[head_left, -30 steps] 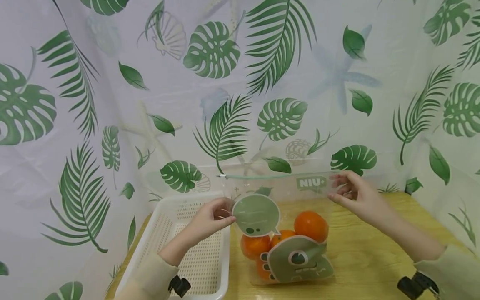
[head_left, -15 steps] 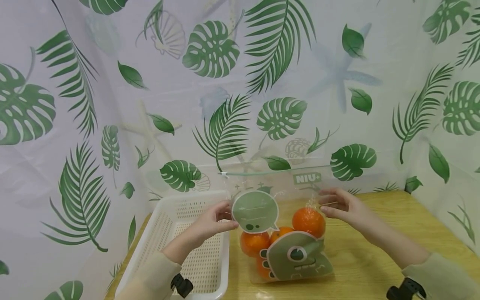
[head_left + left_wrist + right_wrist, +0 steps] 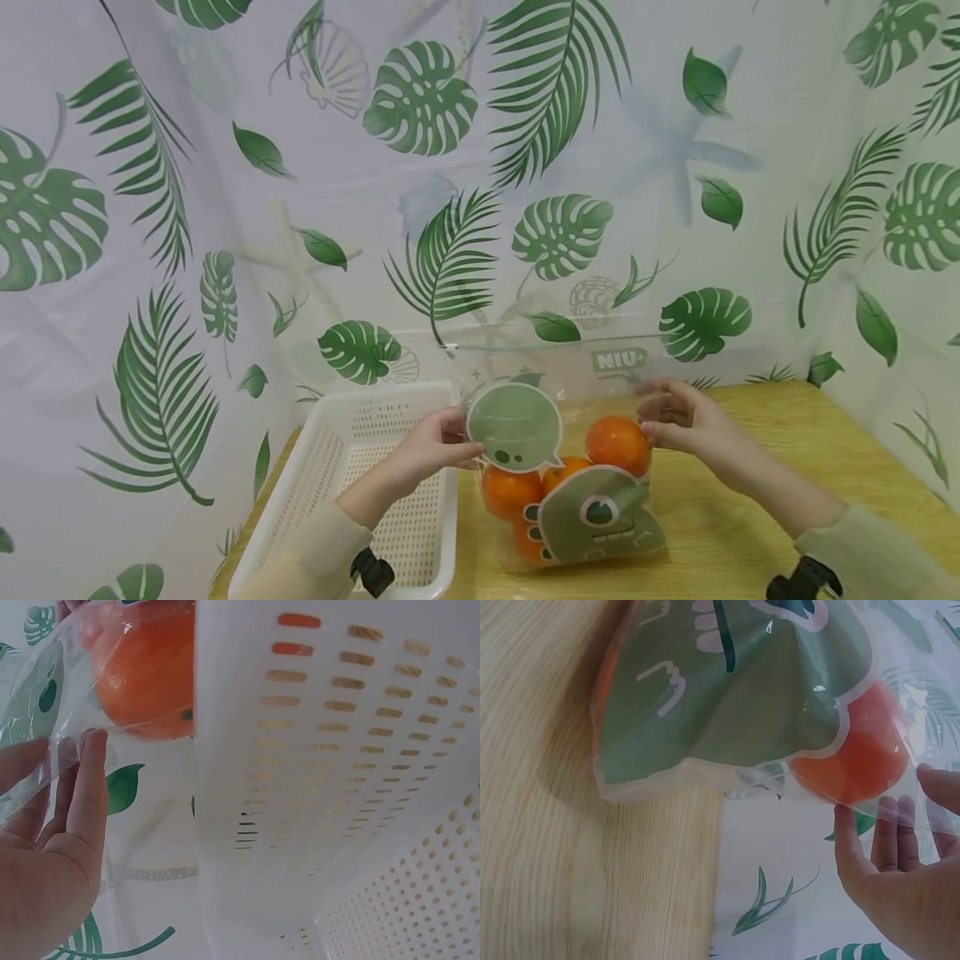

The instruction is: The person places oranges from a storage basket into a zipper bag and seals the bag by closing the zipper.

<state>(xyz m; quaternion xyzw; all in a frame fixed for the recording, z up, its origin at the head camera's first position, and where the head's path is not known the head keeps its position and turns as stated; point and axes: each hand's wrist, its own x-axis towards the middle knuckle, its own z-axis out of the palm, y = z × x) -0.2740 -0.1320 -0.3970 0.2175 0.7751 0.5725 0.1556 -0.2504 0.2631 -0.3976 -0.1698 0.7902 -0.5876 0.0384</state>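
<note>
Behind everything, white curtain printed with green palm and monstera leaves (image 3: 225, 208). Below it, pale wooden tabletop with visible grain (image 3: 750, 517). At tabletop's left edge, white perforated plastic basket (image 3: 352, 467), rectangular, nothing seen inside. Just right of basket, near tabletop's middle, standing upright: clear plastic zip bag with green dinosaur and speech-bubble print (image 3: 562, 450), green zip strip along top, "NIU+" label near upper right corner. Inside bag, piled at bottom: round orange fruits (image 3: 617, 442), three or four, exact count unclear behind print.

Left hand (image 3: 431, 450) at bag's left side, fingers flat against plastic beside speech bubble; in left wrist view fingers (image 3: 86, 795) straight, touching film under a fruit. Right hand (image 3: 678, 421) at bag's right side beside topmost fruit, fingers extended and relaxed; in right wrist view fingertips (image 3: 847, 840) resting on clear film. Hands apart, one each side of bag, neither clamped on it. Cream sleeves on both forearms.
</note>
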